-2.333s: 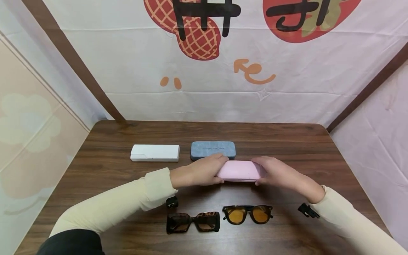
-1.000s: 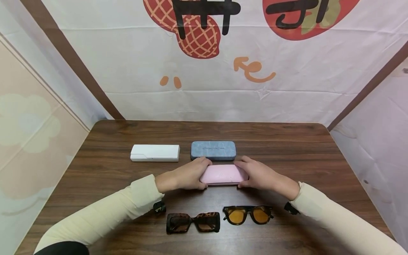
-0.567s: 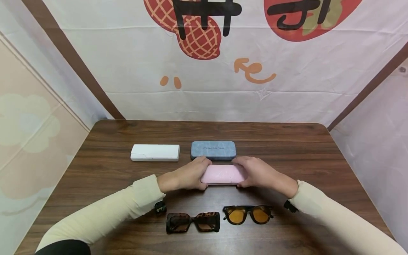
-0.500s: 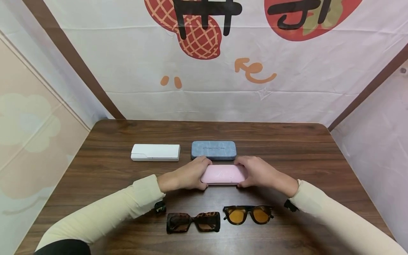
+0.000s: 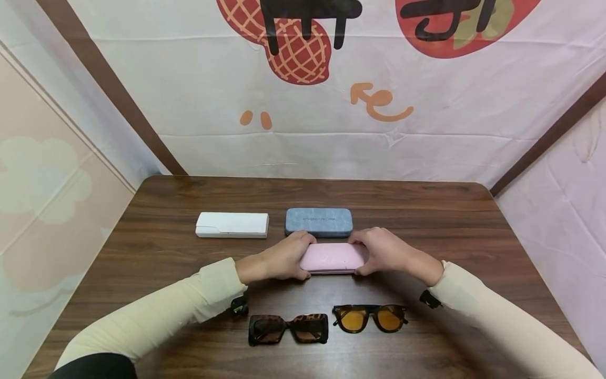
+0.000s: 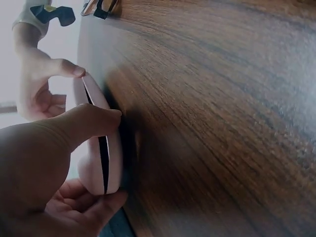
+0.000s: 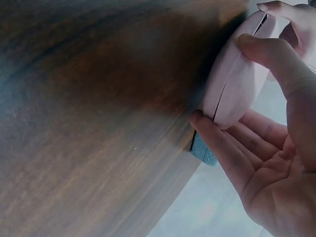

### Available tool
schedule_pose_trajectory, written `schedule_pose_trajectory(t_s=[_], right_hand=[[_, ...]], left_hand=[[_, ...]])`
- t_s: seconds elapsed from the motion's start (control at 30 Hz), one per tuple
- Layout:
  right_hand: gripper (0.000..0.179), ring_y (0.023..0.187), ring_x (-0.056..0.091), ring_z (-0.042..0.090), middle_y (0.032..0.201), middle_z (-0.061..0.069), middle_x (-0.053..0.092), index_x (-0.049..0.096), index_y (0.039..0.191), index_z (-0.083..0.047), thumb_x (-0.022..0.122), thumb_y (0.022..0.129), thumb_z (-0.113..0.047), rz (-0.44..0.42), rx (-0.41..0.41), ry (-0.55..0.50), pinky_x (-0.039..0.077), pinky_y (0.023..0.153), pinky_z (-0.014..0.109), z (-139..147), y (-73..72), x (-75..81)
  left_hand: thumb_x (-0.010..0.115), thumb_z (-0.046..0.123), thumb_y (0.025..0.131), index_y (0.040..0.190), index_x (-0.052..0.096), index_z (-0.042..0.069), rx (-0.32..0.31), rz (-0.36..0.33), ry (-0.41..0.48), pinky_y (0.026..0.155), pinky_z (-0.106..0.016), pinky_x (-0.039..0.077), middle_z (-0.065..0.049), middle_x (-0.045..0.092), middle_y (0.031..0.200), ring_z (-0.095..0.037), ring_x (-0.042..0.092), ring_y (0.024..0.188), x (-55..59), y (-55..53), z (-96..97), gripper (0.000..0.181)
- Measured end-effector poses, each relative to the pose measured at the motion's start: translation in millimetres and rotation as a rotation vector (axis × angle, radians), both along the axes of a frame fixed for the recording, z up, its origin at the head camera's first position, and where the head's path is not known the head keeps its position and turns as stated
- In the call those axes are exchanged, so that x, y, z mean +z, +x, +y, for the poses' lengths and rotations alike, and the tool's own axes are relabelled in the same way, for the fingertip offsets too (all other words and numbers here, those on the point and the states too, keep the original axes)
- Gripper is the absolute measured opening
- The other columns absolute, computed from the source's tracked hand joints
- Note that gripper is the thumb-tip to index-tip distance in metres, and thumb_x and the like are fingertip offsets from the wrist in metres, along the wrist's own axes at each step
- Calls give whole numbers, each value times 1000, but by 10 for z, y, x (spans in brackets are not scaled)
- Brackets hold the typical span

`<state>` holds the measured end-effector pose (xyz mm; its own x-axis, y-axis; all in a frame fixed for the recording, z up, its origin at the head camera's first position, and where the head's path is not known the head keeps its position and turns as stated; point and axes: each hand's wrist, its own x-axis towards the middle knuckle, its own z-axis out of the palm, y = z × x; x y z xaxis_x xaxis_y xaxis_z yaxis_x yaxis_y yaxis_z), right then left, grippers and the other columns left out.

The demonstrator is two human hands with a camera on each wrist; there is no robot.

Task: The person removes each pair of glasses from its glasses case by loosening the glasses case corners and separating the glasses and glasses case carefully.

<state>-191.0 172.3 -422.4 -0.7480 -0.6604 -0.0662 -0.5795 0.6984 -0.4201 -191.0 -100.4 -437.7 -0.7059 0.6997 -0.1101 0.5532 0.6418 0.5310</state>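
Note:
A pink glasses case [image 5: 333, 257] lies in the middle of the table, just in front of a blue glasses case [image 5: 319, 221]. My left hand [image 5: 284, 258] grips its left end, thumb on the near side and fingers round the far side. At the right end, my right hand [image 5: 385, 250] holds it the same way. The left wrist view shows a narrow dark gap between the lid and base of the pink case [image 6: 113, 163]. In the right wrist view the pink case [image 7: 237, 84] shows a thinner seam. Its inside is hidden.
A white glasses case [image 5: 232, 225] lies back left on the wooden table [image 5: 189, 195]. Tortoiseshell sunglasses [image 5: 288, 329] and black-framed glasses with amber lenses [image 5: 370, 318] lie along the front. A printed cloth [image 5: 331, 152] hangs behind the table.
Both hands have shifted the pink case left and slightly nearer, so more of the blue case shows. Over the last second the case has stayed nearly still.

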Motion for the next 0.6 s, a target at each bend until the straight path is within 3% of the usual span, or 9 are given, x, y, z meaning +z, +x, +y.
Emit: schedule_pose_trajectory(t_s=[0.2,0.37,0.6], right_hand=[[48,74,56,6,94,-5,70,72,115,-8,89,74,-28,-66,42,-6,47,65,25,22,-61,40],[54,80,62,6,100,-1,74,67,123,-6,86,77,-26,-117,111,-40,49,69,25,95,-175,43],[38,76,62,5,95,-7,73,72,111,-10,86,78,-23,-233,124,-108,54,69,25,127,-285,58]], left_hand=[[90,15,76,129,56,-4,7,-14,-5,95,-41,48,-13,57,126,-26,53,115,-1,-24,-6,66],[93,18,74,128,56,-1,26,-38,-4,95,-40,48,-11,58,125,-23,54,113,-4,-29,7,69],[94,18,73,129,54,1,36,-55,1,99,-40,46,-11,58,128,-23,54,116,15,-24,19,71]])
